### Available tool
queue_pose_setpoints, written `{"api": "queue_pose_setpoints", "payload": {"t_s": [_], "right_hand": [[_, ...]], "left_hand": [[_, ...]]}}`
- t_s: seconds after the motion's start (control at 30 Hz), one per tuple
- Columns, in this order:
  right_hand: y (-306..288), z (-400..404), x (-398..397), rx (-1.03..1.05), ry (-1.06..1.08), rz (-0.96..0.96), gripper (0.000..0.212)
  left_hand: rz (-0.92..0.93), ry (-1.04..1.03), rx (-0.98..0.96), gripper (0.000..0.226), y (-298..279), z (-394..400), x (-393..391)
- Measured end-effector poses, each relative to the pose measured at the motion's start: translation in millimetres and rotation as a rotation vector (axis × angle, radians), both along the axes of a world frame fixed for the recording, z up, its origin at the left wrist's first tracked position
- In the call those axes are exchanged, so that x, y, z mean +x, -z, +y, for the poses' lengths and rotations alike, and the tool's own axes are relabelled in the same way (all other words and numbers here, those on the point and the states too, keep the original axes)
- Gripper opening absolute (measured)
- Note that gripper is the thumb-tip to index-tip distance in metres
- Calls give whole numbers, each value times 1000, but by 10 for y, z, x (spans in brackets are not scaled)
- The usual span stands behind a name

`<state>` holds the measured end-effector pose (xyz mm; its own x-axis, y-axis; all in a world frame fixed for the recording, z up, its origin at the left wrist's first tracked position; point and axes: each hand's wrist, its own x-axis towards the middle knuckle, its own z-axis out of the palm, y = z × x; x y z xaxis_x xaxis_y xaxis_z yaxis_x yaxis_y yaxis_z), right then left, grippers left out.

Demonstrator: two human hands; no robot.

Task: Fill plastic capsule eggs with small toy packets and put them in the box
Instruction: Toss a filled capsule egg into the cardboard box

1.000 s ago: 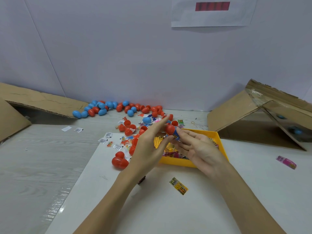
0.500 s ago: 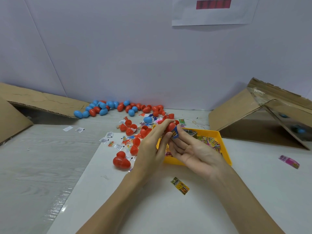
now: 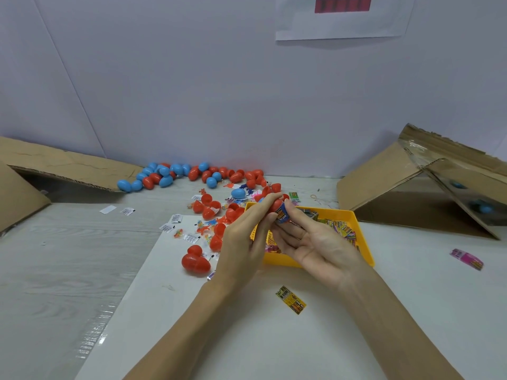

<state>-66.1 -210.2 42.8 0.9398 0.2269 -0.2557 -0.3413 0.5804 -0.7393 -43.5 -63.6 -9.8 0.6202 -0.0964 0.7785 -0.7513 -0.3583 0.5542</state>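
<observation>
Head view
Left hand (image 3: 248, 242): its fingers are curled round a red egg half (image 3: 275, 204), above the far left corner of the yellow tray (image 3: 365, 242).
Right hand (image 3: 315, 242): palm up, fingers mostly straight; thumb and first finger pinch a blue toy packet (image 3: 282, 215).
Blue toy packet: it sticks out of the red egg half. Its long side runs from 11 o'clock down to 5 o'clock, and the free end points at 5 o'clock.
Yellow tray: sits on the bench (image 3: 68, 256), under both hands, with more bright packets inside.
Whole red egg (image 3: 195, 261): lies at 9 o'clock from the left hand, on the white sheet (image 3: 247, 338).
Egg pile (image 3: 175, 175): blue and red eggs by the wall, at 11 o'clock from the hands.
Loose yellow packet (image 3: 291, 299): lies flat at 6 o'clock from the hands.
Pink packet (image 3: 467, 259): well apart, at 3 o'clock.
Right cardboard box (image 3: 384, 174): on its side at 2 o'clock, with blue eggs inside.
Left cardboard box (image 3: 63, 165): at 10 o'clock.
</observation>
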Motion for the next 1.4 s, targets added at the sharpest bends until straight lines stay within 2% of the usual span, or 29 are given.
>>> {"api": "queue_pose_setpoints", "payload": {"t_s": [0.2, 0.4, 0.5, 0.67, 0.77, 0.83, 0.97, 1.07, 1.2, 1.3, 1.4], "right_hand": [[11, 40, -24, -47, 54, -64, 43], [89, 28, -24, -468, 194, -313, 27], [134, 12, 17, -617, 259, -442, 24], [180, -21, 46, -741, 220, -544, 38], [190, -28, 87, -691, 225, -520, 40], [187, -28, 113, -655, 252, -469, 33], [225, -22, 120, -702, 206, -471, 30], [260, -35, 133, -721, 237, -481, 26], [272, -51, 136, -875, 234, -564, 29], [266, -27, 125, -958, 210, -576, 34], [290, -28, 125, -1153, 243, -647, 33]], "left_hand": [[2, -14, -1, 40, 8, -9, -17], [103, -16, 88, 39, -77, 23, -7], [195, -33, -18, 34, -100, 7, -16], [367, -10, -188, 18, -119, 28, 4], [387, 0, -236, 19, -150, 63, 16], [364, 6, -238, 22, -166, 78, 25], [304, 34, -183, 29, -156, 73, 24], [351, 53, -212, 26, -156, 52, 9], [430, 56, -273, 20, -141, 62, 15], [443, 85, -226, 30, -152, 106, 42], [454, 110, -140, 37, -133, 150, 69]]}}
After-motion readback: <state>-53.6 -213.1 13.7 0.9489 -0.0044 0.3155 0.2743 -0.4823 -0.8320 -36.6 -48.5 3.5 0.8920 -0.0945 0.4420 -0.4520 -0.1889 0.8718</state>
